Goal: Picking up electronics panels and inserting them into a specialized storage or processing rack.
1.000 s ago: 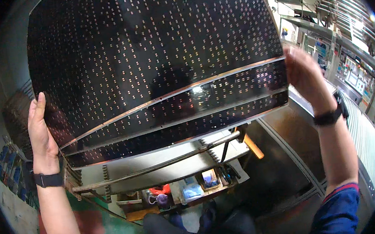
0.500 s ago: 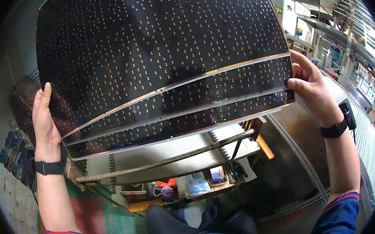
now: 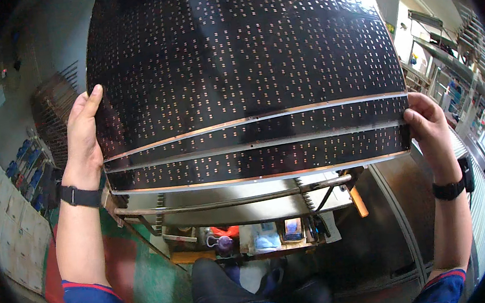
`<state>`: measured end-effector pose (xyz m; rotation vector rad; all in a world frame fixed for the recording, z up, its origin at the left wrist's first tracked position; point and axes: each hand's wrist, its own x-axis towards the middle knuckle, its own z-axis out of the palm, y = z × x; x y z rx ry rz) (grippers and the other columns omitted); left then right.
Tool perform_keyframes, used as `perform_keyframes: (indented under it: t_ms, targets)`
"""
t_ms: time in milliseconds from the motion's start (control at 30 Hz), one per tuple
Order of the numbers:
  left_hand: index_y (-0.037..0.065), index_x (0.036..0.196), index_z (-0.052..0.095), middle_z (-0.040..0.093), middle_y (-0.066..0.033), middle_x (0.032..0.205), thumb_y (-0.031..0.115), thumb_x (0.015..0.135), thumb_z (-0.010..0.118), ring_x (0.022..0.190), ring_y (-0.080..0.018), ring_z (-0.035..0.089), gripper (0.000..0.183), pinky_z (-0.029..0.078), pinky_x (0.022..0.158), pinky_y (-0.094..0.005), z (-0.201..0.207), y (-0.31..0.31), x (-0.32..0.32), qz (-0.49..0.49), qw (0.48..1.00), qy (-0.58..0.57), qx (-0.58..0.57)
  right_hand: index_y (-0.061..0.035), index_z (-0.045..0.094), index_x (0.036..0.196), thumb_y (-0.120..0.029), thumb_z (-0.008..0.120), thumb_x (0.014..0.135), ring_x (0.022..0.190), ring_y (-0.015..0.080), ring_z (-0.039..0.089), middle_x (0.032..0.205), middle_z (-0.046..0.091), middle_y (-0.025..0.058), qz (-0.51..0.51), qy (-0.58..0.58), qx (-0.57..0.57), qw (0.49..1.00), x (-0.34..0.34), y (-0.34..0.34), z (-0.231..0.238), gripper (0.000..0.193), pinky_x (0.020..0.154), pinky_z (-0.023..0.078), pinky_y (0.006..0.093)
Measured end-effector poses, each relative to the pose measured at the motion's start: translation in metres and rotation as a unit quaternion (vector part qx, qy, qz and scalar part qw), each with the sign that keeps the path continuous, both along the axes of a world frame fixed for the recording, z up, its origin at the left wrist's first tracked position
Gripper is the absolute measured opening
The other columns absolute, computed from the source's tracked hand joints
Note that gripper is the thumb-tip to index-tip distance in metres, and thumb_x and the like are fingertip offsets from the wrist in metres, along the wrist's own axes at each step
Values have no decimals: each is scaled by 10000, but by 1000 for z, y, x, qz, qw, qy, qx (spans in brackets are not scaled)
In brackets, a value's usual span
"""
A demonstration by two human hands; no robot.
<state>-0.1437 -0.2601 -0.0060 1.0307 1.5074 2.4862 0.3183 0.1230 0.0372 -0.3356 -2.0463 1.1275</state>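
Observation:
I hold up large black circuit board panels (image 3: pixel 246 64) dotted with rows of small copper-coloured pads. Along the near side their edges are staggered, with copper and pale strips showing, so more than one sheet overlaps. My left hand (image 3: pixel 83 133) is closed on the left edge, thumb pointing up and fingers partly hidden behind. At the right edge, near the lower corner, my right hand (image 3: pixel 428 122) pinches the panels, its thumb on the front. Both wrists wear black bands. Just below the panels' near edge runs the metal bar (image 3: pixel 235 200) of a rack.
Toothed strips (image 3: pixel 305 195) line the rack under the panels. A shelf below holds a purple round container (image 3: pixel 224 243), a blue cloth-like item (image 3: pixel 267 239) and a small tray (image 3: pixel 293 229). Ribbed pale sheeting and machinery stand at right; wire racks (image 3: pixel 54 113) at left.
The panels and both hands have shifted right in view. The right side has come lower and the left side higher, so the near edge lies more level. Both hands keep their grip.

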Motion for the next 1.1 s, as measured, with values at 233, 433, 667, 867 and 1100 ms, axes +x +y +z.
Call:
perform_keyframes:
  t_ms: [233, 433, 667, 867, 1100]
  targets:
    - [123, 987, 593, 671, 12, 949, 267, 1012, 657, 842, -98, 647, 159, 540, 759, -269, 6, 6, 9, 16, 999, 18, 28, 15, 538, 1341, -194, 812, 869, 1031, 107, 645, 1179, 688, 60, 11, 45, 76, 996, -7, -1, -16, 584, 892, 507, 240]
    - [104, 960, 558, 664, -7, 890, 244, 994, 683, 786, -79, 637, 190, 543, 728, -250, 12, 8, 21, 66, 997, 24, 22, 24, 626, 1198, -236, 791, 893, 979, 113, 668, 1102, 722, 56, 36, -5, 6, 999, -9, 5, -2, 433, 886, 516, 261]
    - [85, 983, 563, 666, -24, 903, 236, 995, 682, 760, -79, 637, 192, 548, 696, -247, 12, 6, 8, 77, 996, 31, 11, -15, 613, 1235, -238, 744, 938, 916, 85, 666, 1074, 715, 23, -2, -25, -19, 1000, -25, 15, -13, 393, 799, 526, 240]
    - [54, 1055, 581, 684, -40, 964, 259, 1008, 665, 830, -84, 643, 227, 534, 766, -244, 25, 18, -22, 46, 991, 119, 33, -28, 633, 1220, -235, 711, 964, 878, 70, 660, 1069, 715, 13, -45, 25, 39, 998, -60, 22, -10, 338, 740, 522, 233]
    - [59, 1380, 492, 620, -54, 1221, 442, 1009, 621, 1087, -132, 574, 548, 488, 916, -339, 61, 39, -76, 186, 960, 131, -163, -42, 628, 1265, -266, 659, 1006, 887, 53, 647, 1038, 698, -4, -81, 44, 98, 991, -123, 57, 10, 343, 747, 529, 217]
